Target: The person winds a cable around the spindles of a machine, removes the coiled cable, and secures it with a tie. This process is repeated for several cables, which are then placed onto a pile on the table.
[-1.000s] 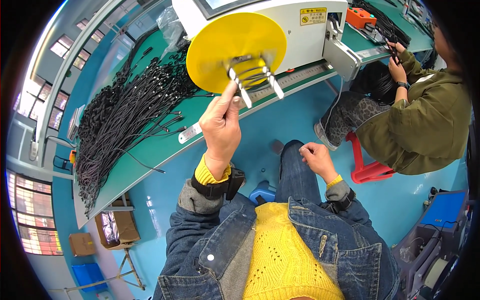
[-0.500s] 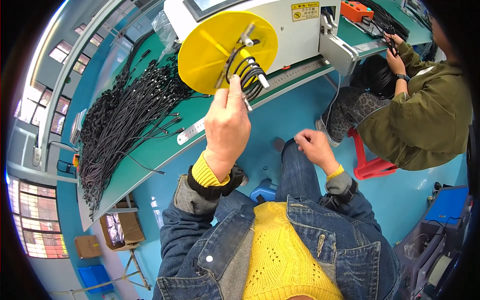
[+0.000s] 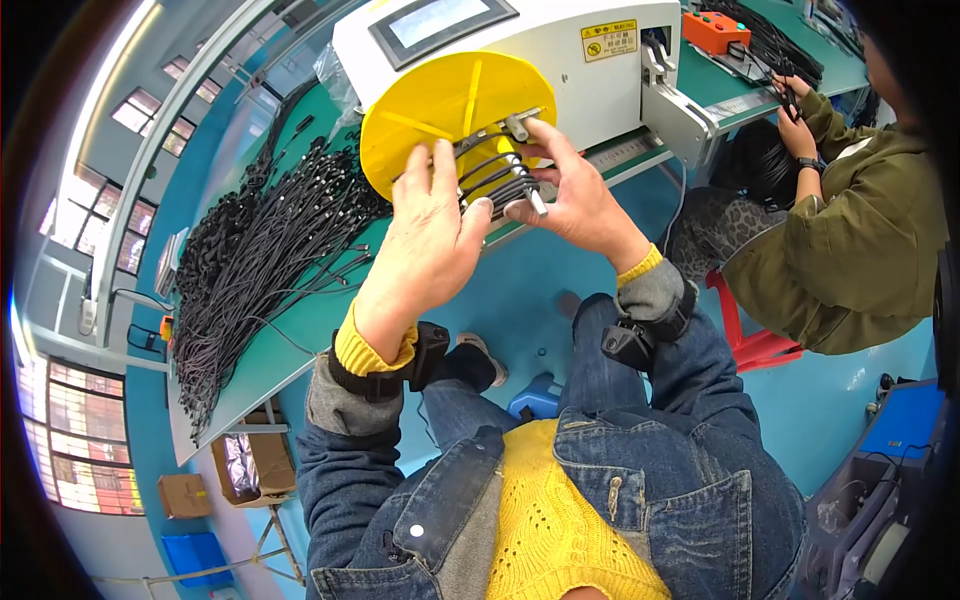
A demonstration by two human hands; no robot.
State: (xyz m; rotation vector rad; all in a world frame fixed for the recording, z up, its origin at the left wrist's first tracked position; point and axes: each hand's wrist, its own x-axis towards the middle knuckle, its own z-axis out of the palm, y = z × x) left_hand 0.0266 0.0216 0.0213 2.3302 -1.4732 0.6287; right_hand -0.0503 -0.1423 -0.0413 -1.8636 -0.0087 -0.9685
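Note:
A loose coil of black cable [image 3: 497, 176] hangs round the pegs of a winding machine, in front of its round yellow disc [image 3: 415, 120]. My left hand [image 3: 430, 225] is at the coil's left side, its fingers stretched out over the disc and its thumb near the lower turns. From the right my right hand [image 3: 580, 195] closes on the coil, with bent fingers at the upper peg and the thumb by the lower turns. The fingertips of both hands are partly hidden by the coil and pegs.
A big heap of black cables [image 3: 275, 235] covers the left of the green table [image 3: 300, 340]. The white machine body [image 3: 560, 60] carries a screen [image 3: 440, 25]. To the right a co-worker in a green jacket [image 3: 850, 240] handles black cables near an orange control box [image 3: 715, 32].
The yellow disc and its pegs have turned and are no longer blurred. My right hand has risen from above my lap to the coil. My left hand has left the peg and spread its fingers.

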